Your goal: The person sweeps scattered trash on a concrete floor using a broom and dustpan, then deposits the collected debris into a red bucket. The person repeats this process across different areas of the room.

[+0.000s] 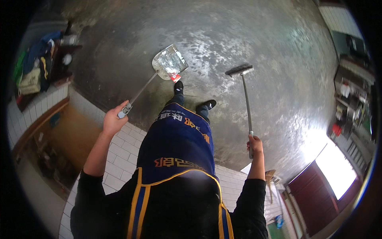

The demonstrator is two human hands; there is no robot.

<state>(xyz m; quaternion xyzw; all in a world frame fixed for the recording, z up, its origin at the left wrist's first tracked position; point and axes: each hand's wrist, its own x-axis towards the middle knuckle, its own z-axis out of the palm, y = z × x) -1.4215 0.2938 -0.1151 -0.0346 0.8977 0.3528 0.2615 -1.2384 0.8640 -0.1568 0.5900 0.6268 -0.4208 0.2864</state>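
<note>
My left hand point(114, 118) is closed round the grey grip of a long-handled metal dustpan point(169, 62). The pan lies at the floor just ahead of one dark shoe point(178, 87), and a small red and white piece of litter point(175, 77) shows at its handle side. In my right hand point(255, 145) is the grip of a broom with a thin grey handle point(247, 104). Its dark-bristled head point(239, 70) is over the floor, to the right of the dustpan and apart from it.
The concrete floor point(283, 74) is stained, with shiny patches. Clothes and bags point(32, 71) are piled on a dark stand at left. Shelves with assorted items point(349, 98) line the right wall. A dark red door point(313, 197) stands at lower right, near a wooden chair point(270, 174).
</note>
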